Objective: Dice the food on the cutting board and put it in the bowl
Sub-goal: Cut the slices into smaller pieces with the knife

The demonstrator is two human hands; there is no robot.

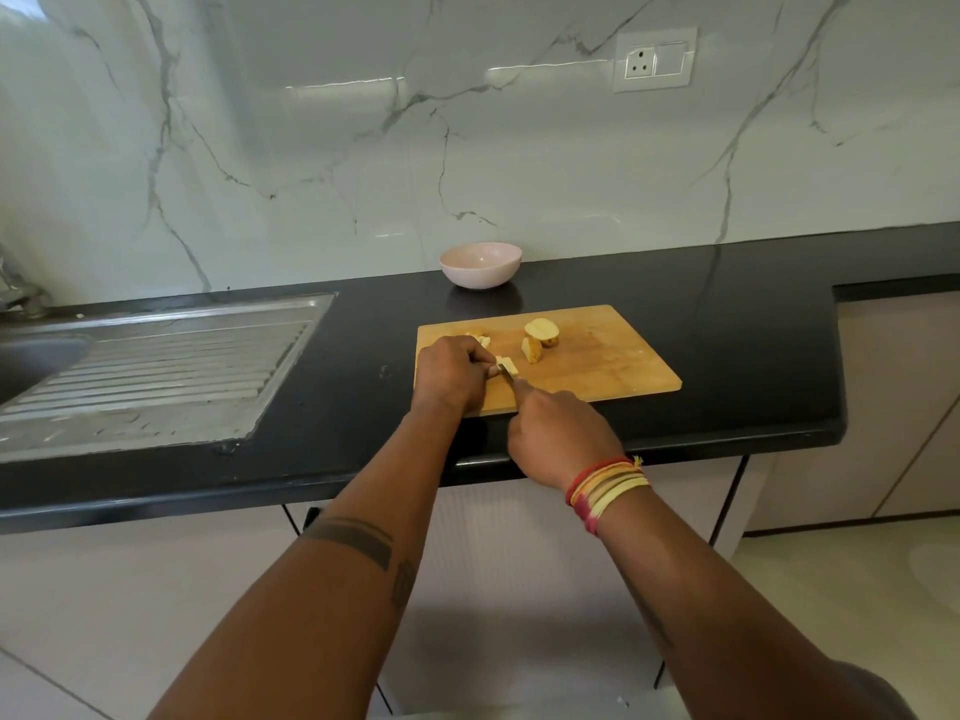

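Left hand point(451, 374) curled over a pale food piece point(508, 364) at fingertips, on the wooden cutting board point(613, 356). Right hand point(558, 436) gripping a knife point(511, 376) (blade mostly hidden), touching that piece. Two larger chunks point(537, 339) just right. Beyond, pink bowl point(480, 265), nothing visible inside.

Left hand point(451, 375) curled; right hand point(558, 436) fisted

No readable text, labels or numbers anywhere.
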